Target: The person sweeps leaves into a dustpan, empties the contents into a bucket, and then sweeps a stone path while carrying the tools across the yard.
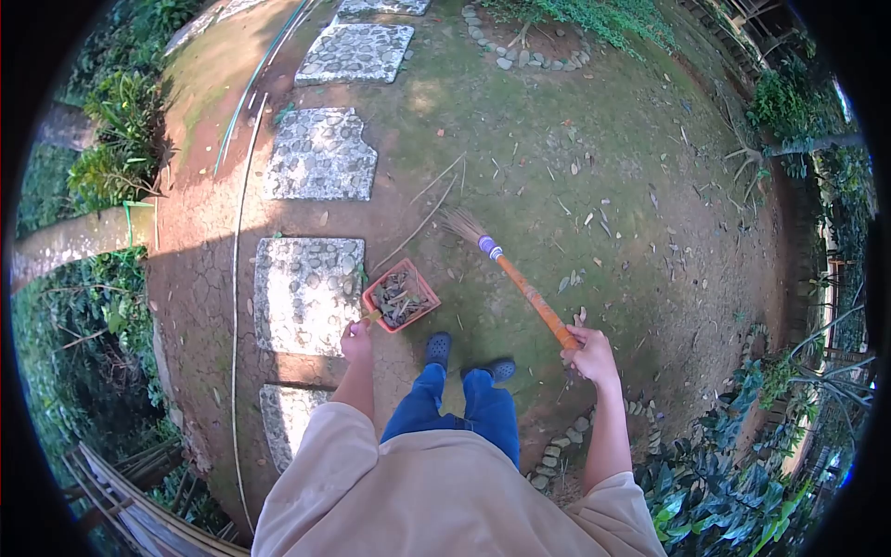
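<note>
My right hand [591, 356] is wrapped round the end of a broom [531, 293] with an orange handle and a purple-and-white binding. Its brown bristles [461, 226] fan out over the mossy ground, ahead and left of that hand. In my left hand [355, 340] is the short yellowish handle of a red dustpan [429, 314]. Dry leaves and twigs [401, 294] lie in the dustpan, which is in front of my feet. A long thin stick [418, 231] lies on the ground just beyond the dustpan.
Pebbled stepping slabs [309, 290] run up the left side, with a long pale pole [239, 223] and a green hose [243, 97] beside them. Fallen leaves [605, 221] are scattered to the right. Stones ring a plant bed [557, 58] ahead; more stones [551, 461] curve near my right side.
</note>
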A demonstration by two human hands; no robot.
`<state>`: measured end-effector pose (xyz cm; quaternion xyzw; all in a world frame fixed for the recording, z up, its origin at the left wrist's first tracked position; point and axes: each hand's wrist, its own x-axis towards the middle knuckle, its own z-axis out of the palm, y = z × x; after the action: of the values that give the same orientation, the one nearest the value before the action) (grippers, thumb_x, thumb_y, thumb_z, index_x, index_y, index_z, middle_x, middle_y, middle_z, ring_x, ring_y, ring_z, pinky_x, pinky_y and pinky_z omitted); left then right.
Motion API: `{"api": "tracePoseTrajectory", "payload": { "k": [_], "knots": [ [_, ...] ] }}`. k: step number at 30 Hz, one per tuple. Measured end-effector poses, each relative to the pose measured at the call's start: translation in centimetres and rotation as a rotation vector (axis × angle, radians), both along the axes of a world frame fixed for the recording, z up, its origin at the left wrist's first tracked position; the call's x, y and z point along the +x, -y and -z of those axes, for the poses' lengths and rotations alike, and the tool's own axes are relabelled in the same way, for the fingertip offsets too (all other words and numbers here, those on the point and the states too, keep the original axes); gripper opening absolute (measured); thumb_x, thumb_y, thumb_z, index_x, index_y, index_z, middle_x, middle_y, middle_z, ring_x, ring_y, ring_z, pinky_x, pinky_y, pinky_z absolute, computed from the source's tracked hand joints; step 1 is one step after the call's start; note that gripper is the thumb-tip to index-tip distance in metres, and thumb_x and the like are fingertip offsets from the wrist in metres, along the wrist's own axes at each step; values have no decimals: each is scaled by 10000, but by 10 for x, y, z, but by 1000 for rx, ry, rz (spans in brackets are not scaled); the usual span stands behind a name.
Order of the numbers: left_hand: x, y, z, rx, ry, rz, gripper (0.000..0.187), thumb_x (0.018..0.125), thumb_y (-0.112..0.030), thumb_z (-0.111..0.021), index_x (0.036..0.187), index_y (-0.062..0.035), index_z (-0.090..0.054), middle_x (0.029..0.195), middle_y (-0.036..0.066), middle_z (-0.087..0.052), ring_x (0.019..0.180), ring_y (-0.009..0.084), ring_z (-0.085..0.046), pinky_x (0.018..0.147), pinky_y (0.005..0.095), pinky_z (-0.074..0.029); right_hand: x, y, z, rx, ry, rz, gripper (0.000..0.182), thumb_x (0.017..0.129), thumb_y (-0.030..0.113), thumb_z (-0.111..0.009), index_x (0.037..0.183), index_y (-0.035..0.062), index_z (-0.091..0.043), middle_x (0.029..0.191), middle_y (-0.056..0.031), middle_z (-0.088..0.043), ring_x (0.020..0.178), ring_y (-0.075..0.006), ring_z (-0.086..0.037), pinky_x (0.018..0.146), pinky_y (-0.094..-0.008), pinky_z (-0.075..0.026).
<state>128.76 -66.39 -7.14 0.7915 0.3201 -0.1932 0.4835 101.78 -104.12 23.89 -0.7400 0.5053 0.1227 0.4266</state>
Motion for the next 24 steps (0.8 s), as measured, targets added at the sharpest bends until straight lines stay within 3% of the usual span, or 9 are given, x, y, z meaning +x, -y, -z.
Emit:
{"api": "tracePoseTrajectory", "payload": {
  "k": [1, 2, 7, 11, 14, 17, 23, 24],
  "knots": [
    [-2, -1, 5, -11, 18, -5, 559, 770, -308, -824, 1258, -74, -687, 979, 85, -729, 870, 177, -680, 809, 328, -532, 8, 3, 6, -50, 20, -19, 628, 707, 42, -754, 1313, -43, -608, 1070, -193, -741, 862, -218, -737, 782, -331, -562],
    [-4, -3, 12, -24, 38, -8, 560, 768, -324, -826, 1254, -79, -692, 983, 87, -732, 876, 183, -683, 829, 333, -527, 14, 6, 13, -138, 39, -110, 624, 703, 78, -760, 1302, -27, -620, 1164, -225, -706, 1038, -284, -717, 911, -351, -533],
    [-6, 3, 6, -80, 57, -29, 573, 775, -360, -820, 1260, -84, -690, 942, 88, -735, 823, 178, -687, 794, 332, -533, 45, 20, 42, -163, -26, -115, 608, 696, 106, -757, 1290, 40, -647, 1074, -231, -714, 982, -343, -712, 893, -389, -533],
    [-3, 1, 8, -86, 53, -34, 577, 777, -353, -822, 1268, -83, -684, 909, 82, -729, 744, 160, -676, 726, 327, -541, 51, 15, 50, -99, -69, -260, 609, 688, 109, -762, 1286, 63, -653, 1007, -233, -716, 952, -358, -708, 874, -399, -533],
    [-2, -1, 17, -92, 59, -23, 573, 780, -335, -826, 1272, -81, -679, 913, 82, -725, 726, 153, -673, 695, 321, -544, 41, 3, 36, -92, -74, -387, 619, 703, 54, -744, 1312, 29, -642, 751, -113, -704, 551, -129, -631, 541, -310, -507],
    [1, 2, 8, -95, 52, -35, 561, 791, -316, -824, 1277, -79, -675, 934, 81, -720, 719, 147, -667, 677, 310, -541, 30, -11, -19, 11, -137, -254, 618, 677, 50, -765, 1285, 38, -656, 974, -187, -750, 822, -280, -737, 770, -367, -554],
    [-3, -1, 0, -117, 30, -88, 562, 802, -308, -822, 1290, -76, -665, 939, 69, -707, 688, 141, -642, 661, 297, -534, 5, -12, -61, 152, -78, -54, 616, 686, 9, -748, 1294, -3, -647, 918, -154, -749, 526, -100, -590, 556, -288, -516],
    [-5, -1, -1, -103, 30, -97, 566, 801, -311, -822, 1292, -77, -664, 930, 66, -706, 682, 140, -638, 658, 297, -534, 7, -11, -60, 136, -94, -45, 617, 687, 18, -751, 1295, 1, -646, 933, -161, -750, 564, -127, -623, 594, -300, -531]
  ]
}}
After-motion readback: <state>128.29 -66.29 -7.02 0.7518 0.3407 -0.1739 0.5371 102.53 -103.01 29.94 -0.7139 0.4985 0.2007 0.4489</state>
